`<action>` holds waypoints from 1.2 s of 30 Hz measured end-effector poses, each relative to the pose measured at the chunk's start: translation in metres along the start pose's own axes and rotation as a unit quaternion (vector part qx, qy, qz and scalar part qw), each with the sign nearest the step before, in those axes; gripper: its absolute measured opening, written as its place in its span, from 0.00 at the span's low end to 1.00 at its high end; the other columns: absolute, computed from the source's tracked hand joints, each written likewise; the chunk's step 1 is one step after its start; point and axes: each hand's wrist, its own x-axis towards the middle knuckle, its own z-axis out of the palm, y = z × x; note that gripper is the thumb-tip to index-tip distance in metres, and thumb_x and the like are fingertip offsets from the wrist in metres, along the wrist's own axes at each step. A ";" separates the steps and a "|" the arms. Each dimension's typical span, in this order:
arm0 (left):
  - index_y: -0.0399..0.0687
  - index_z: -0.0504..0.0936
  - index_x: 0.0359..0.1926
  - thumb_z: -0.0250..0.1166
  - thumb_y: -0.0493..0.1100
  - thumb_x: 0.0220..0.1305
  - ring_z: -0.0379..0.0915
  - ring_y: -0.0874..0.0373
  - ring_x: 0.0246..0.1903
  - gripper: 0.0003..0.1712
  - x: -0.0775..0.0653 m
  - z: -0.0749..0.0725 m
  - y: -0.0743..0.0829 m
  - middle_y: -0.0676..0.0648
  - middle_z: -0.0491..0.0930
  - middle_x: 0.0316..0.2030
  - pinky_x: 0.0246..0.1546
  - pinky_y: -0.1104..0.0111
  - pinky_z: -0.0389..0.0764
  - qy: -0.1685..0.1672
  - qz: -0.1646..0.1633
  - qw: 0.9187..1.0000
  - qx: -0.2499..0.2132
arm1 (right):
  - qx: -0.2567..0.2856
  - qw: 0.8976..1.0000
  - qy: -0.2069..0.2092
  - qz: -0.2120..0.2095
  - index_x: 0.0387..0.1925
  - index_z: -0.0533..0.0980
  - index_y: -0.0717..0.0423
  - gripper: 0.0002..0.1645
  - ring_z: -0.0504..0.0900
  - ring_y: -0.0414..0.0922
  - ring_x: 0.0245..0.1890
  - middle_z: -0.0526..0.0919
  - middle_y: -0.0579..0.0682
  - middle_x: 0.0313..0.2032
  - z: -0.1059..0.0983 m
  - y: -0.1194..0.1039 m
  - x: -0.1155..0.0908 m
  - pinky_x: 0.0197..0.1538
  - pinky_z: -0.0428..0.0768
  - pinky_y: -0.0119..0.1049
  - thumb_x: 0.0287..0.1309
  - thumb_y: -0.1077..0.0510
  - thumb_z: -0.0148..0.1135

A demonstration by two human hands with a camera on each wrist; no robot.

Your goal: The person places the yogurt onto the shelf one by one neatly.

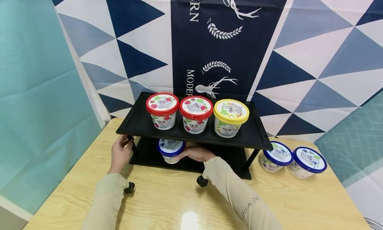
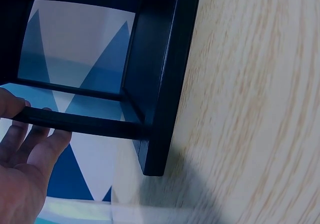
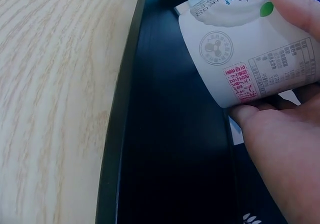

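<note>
In the head view a black two-tier rack (image 1: pixel 191 135) stands on the wooden table. My right hand (image 1: pixel 197 152) reaches between its tiers and holds a blue-lidded yogurt cup (image 1: pixel 171 150) upright, over the left part of the lower shelf. The right wrist view shows that cup (image 3: pixel 250 54) from the side, thumb and fingers around it; whether its base touches the shelf I cannot tell. My left hand (image 1: pixel 121 153) is at the rack's left end. In the left wrist view its thumb and fingers pinch a black rack post (image 2: pixel 85 122).
On the top shelf stand two red-lidded cups (image 1: pixel 163 111) (image 1: pixel 196 114) and a yellow-lidded cup (image 1: pixel 230 118). Right of the rack, two blue-lidded cups (image 1: pixel 276 156) (image 1: pixel 307 162) sit on the table (image 1: pixel 161 203). Patterned cloth (image 1: pixel 143 44) hangs behind.
</note>
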 end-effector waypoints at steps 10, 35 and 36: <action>0.41 0.72 0.57 0.51 0.32 0.66 0.71 0.44 0.56 0.19 0.001 0.000 -0.002 0.36 0.73 0.52 0.41 0.87 0.72 -0.006 -0.007 1.000 -0.004 | 0.002 1.000 0.007 0.001 0.70 0.50 0.49 0.51 0.59 0.52 0.68 0.57 0.56 0.69 0.001 0.009 0.010 0.71 0.60 0.48 0.48 0.76 0.60; 0.45 0.73 0.58 0.52 0.34 0.68 0.71 0.46 0.56 0.19 0.001 -0.001 -0.005 0.39 0.73 0.53 0.46 0.79 0.76 -0.013 -0.009 1.000 -0.001 | 0.013 1.000 0.003 0.006 0.70 0.51 0.52 0.48 0.60 0.53 0.68 0.58 0.58 0.68 0.004 0.023 0.028 0.71 0.60 0.48 0.50 0.74 0.59; 0.45 0.73 0.58 0.52 0.34 0.68 0.71 0.46 0.56 0.19 0.001 -0.001 -0.006 0.39 0.73 0.53 0.46 0.78 0.76 -0.012 -0.008 1.000 -0.001 | 0.014 1.000 0.002 0.009 0.70 0.51 0.53 0.47 0.61 0.53 0.67 0.58 0.58 0.68 0.004 0.024 0.028 0.71 0.60 0.48 0.51 0.74 0.59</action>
